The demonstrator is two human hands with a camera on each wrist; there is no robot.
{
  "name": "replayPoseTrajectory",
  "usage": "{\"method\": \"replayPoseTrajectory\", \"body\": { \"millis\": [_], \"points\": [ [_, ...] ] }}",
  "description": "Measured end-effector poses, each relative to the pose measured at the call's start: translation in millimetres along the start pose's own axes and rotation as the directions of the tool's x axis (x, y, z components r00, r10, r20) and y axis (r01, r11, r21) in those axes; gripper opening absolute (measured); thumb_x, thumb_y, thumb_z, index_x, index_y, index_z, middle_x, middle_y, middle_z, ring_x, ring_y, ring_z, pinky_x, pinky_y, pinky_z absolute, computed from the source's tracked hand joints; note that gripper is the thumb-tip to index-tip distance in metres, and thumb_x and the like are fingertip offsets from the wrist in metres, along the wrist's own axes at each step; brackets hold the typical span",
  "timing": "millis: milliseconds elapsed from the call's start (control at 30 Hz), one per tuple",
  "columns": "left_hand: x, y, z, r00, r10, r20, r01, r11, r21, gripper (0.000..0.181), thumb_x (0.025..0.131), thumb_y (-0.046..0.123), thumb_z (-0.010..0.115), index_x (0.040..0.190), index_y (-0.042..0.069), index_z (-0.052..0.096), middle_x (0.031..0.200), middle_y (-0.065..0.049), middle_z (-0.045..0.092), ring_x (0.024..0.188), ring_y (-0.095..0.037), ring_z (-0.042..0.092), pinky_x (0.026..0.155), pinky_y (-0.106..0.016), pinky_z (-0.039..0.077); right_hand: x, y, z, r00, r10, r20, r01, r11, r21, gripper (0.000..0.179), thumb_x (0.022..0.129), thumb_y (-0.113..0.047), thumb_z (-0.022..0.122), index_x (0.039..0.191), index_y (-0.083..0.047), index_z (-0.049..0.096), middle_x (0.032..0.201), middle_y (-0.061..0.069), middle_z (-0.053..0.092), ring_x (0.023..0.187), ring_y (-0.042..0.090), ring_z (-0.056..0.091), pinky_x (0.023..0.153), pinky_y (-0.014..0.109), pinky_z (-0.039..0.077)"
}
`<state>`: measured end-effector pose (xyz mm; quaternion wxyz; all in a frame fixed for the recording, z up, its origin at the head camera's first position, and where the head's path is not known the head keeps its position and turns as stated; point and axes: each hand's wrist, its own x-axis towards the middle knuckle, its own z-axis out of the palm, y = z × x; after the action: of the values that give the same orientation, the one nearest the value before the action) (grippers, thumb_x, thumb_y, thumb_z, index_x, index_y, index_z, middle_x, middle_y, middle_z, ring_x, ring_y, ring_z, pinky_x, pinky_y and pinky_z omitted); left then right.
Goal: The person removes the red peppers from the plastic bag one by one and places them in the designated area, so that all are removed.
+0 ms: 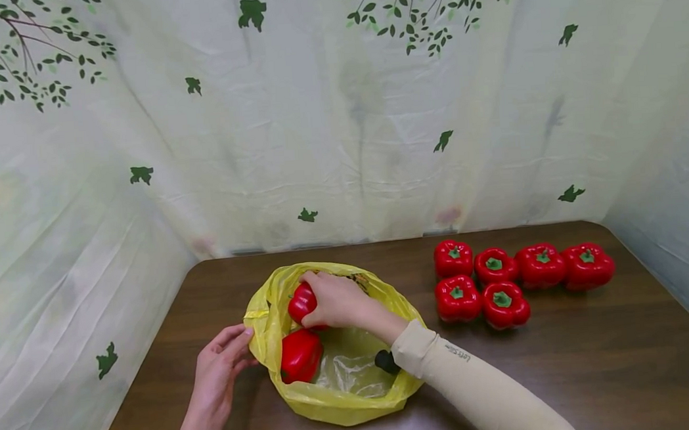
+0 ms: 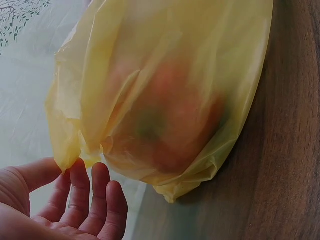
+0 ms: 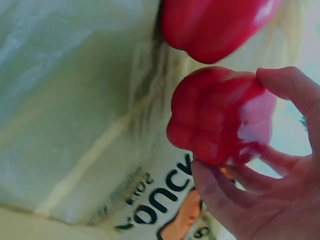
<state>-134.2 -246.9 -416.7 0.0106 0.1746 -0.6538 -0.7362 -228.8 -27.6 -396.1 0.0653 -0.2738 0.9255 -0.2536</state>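
A yellow plastic bag (image 1: 344,409) stands with its mouth wide on the table. My right hand (image 1: 340,299) reaches into it and grips a red bell pepper (image 3: 220,117) between thumb and fingers. Another red bell pepper (image 1: 301,356) lies inside the bag, at its left side. At the bag's left rim my left hand (image 1: 220,364) pinches the yellow plastic between thumb and fingertips. Through the bag wall in the left wrist view, a pepper shows as a blurred red shape with a green spot (image 2: 150,125).
Several red bell peppers (image 1: 495,265) stand in two rows on the right of the brown wooden table (image 1: 596,357), stems showing. A pale curtain (image 1: 327,124) with leaf prints hangs behind the table and along its sides.
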Motion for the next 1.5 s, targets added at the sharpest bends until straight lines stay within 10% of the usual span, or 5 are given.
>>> {"method": "replayPoseTrajectory", "body": {
  "millis": [867, 1500],
  "points": [
    [1.5, -12.7, -1.1, 1.0, 0.003, 0.005, -0.003, 1.0, -0.019, 0.005, 0.093, 0.017, 0.07, 0.088, 0.018, 0.07, 0.084, 0.003, 0.068, 0.072, -0.012, 0.064, 0.066, -0.03, 0.055, -76.5, 5.3, -50.0, 0.978, -0.089, -0.188, 0.136, 0.957, 0.255, 0.071, 0.081, -0.036, 0.079, 0.141, -0.023, 0.044, 0.128, -0.008, 0.053, 0.107, 0.01, 0.056, 0.082, 0.028, 0.053],
    [0.5, -10.8, 3.0, 0.991, 0.132, -0.013, -0.132, 0.991, -0.019, 0.01, 0.092, 0.017, 0.072, 0.099, 0.011, 0.07, 0.089, 0.002, 0.071, 0.079, -0.011, 0.066, 0.072, -0.027, 0.056, -131.3, 39.9, -71.7, 0.943, -0.007, -0.332, 0.161, 0.885, 0.437, 0.073, 0.082, -0.029, 0.082, 0.142, -0.032, 0.04, 0.129, -0.009, 0.053, 0.102, 0.012, 0.059, 0.08, 0.031, 0.055]
  ]
}}
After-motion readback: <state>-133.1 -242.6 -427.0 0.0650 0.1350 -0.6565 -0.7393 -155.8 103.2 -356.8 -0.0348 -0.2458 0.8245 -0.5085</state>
